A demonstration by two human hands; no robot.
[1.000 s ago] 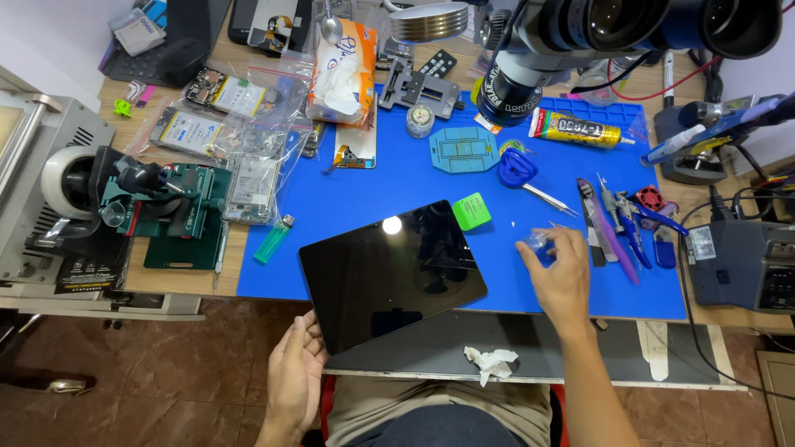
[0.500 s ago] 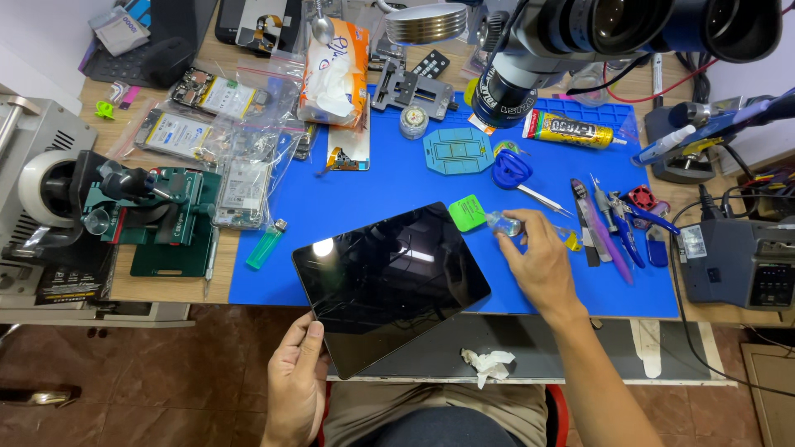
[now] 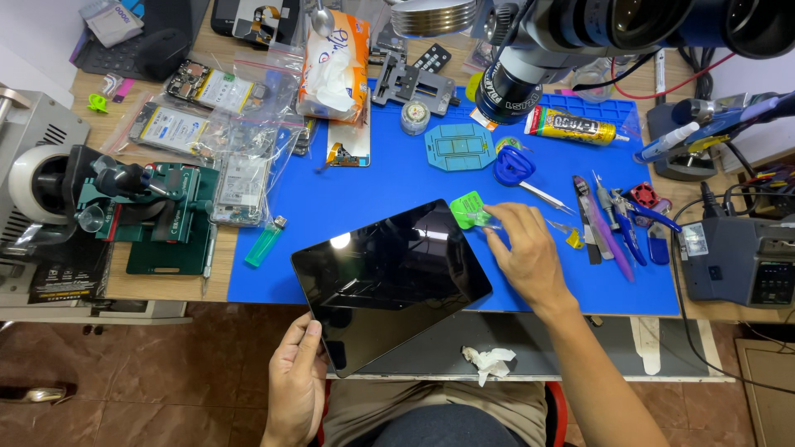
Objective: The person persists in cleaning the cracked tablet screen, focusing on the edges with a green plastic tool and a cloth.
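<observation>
A black tablet (image 3: 389, 281) lies tilted, screen up, across the front edge of the blue work mat (image 3: 397, 178). My left hand (image 3: 296, 382) grips its near left corner, thumb on the glass. My right hand (image 3: 526, 252) hovers at the tablet's far right corner, with thumb and forefinger pinched on a small thin tool (image 3: 483, 220). The tool's tip touches a green plastic pick (image 3: 469, 208) that lies against that corner.
Tweezers, pliers and cutters (image 3: 617, 219) lie right of my hand, beside a soldering station (image 3: 737, 261). A microscope (image 3: 538, 62), a glue tube (image 3: 580, 126) and a blue suction cup (image 3: 513, 164) are behind. A green lighter (image 3: 266, 241) and a green clamp fixture (image 3: 161, 211) sit left. A crumpled tissue (image 3: 489, 362) lies near.
My right hand has moved left from the tool row to the tablet's far right corner, carrying the small tool. The tablet has shifted slightly left in my left hand.
</observation>
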